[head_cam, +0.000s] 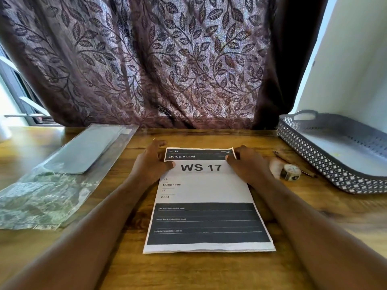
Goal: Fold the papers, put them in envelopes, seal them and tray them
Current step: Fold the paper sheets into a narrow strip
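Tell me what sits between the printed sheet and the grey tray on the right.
A tape roll, a white lump and a thin pen-like stick lie on the table between the printed sheet and the grey tray. The right hand, holding the sheet's top corner, is also on that side.

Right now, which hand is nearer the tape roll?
Right. The right hand grips the right edge of the paper, just left of the tape roll; the left hand grips the far left edge.
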`<state>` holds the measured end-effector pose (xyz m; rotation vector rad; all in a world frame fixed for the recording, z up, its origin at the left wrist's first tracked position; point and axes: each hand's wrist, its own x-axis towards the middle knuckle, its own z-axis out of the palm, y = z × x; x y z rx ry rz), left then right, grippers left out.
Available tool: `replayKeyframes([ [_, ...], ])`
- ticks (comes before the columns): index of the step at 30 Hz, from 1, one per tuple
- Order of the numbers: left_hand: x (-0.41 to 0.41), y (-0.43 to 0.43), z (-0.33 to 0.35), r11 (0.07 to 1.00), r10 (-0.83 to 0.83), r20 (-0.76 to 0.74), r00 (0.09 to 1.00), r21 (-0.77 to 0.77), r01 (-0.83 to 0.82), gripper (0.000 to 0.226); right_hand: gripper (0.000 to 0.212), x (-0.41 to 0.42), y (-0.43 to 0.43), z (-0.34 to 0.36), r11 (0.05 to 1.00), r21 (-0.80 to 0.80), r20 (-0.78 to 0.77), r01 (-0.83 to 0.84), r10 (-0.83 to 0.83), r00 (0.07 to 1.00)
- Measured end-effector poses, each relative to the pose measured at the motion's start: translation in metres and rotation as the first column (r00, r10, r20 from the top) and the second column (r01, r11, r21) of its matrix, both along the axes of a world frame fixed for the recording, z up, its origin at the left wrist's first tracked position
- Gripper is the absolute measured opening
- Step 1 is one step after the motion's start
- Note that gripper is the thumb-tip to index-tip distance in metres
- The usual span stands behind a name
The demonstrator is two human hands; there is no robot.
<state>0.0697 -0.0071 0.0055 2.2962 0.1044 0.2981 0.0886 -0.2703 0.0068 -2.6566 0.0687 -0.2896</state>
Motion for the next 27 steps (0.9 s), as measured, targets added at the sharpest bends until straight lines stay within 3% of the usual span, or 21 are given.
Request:
replayKeyframes([
  [5,-0.006,-0.002,0.004,0.998,-0.005,0.03,1.0,0.07,0.003,0.065,0.006,0.006,-0.002,0.001,0.995,0.092,0.098,-0.033,0.024,0.995],
  [11,-0.006,-0.005,0.004,0.995,-0.018,0.032,0.999,0.097,0.015,0.058,0.015,0.011,-0.009,0.0,0.98,0.198,0.176,-0.025,-0.01,0.984],
  [14,-0.004,-0.003,0.003,1.0,0.023,0.065,0.998,-0.016,-0.022,0.057,0.014,0.01,-0.012,0.002,0.945,0.316,0.241,-0.085,0.007,0.97],
  [18,-0.002,-0.001,0.004,0.967,0.028,0.16,0.987,-0.253,0.013,0.061,0.009,0.005,-0.016,0.005,0.762,0.617,0.307,-0.197,-0.003,0.952],
  [21,-0.005,-0.004,0.007,0.87,-0.015,0.196,0.981,-0.481,0.109,0.052,0.01,0.002,-0.017,0.007,0.616,0.748,0.311,-0.246,0.003,0.951],
  [27,-0.01,-0.008,0.009,0.835,-0.075,0.173,0.982,-0.527,0.156,0.012,0.017,-0.001,-0.014,0.009,0.489,0.831,0.267,-0.267,0.071,0.961],
])
